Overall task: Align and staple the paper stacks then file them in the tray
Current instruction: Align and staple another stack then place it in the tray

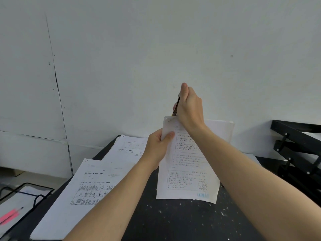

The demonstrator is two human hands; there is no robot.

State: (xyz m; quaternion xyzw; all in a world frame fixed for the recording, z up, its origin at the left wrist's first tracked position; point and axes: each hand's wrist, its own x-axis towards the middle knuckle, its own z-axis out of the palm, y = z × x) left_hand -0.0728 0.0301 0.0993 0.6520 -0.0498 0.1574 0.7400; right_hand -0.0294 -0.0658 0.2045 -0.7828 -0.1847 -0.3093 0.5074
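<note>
I hold a printed paper stack [188, 173] upright above the black speckled table [173, 221]. My left hand [159, 146] grips its upper left edge, thumb on the front sheet. My right hand [190, 108] is above the stack's top left corner, its fingers curled round a dark stapler [176, 106] of which only a thin sliver shows. A small dark mark sits at that corner. A second stack [83, 192] with cartoon drawings lies flat at the left, and a third [128, 148] lies behind it. A wire tray [26, 197] sits low at the far left.
A black tiered metal rack [298, 150] stands at the table's right end. More white paper [224, 129] leans against the wall behind the held stack. Pink pens [9, 216] lie in the wire tray. The white wall is close behind the table.
</note>
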